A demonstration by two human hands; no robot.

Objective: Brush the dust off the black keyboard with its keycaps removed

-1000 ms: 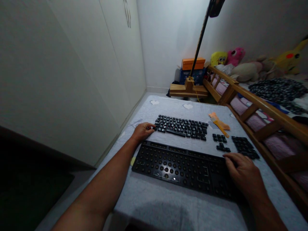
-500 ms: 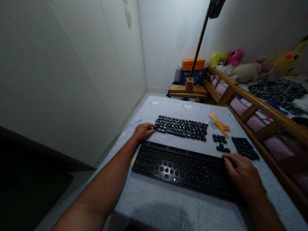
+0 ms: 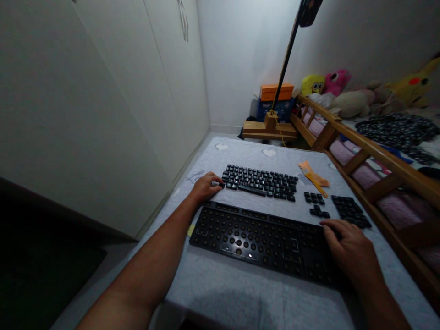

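A black keyboard base (image 3: 261, 238) with its keycaps removed lies on the grey cloth-covered table (image 3: 240, 293). Beyond it the loose keycaps (image 3: 259, 182) are laid out in keyboard order, with smaller groups (image 3: 349, 211) to the right. My left hand (image 3: 205, 186) rests at the left end of the keycap rows, fingers curled and pinching a keycap at the corner. My right hand (image 3: 352, 253) lies palm down on the right end of the keyboard base, fingers bent over its top edge.
An orange keycap puller and cloth (image 3: 313, 176) lie at the table's far right. A wooden bed rail (image 3: 364, 151) runs along the right, with plush toys (image 3: 337, 89) behind. White cupboard doors (image 3: 103, 91) fill the left. A wooden stand with a pole (image 3: 271, 126) sits at the far end.
Almost nothing has moved. My left hand's fingers have closed a little more round the corner keycap; my right hand stays on the keyboard base.
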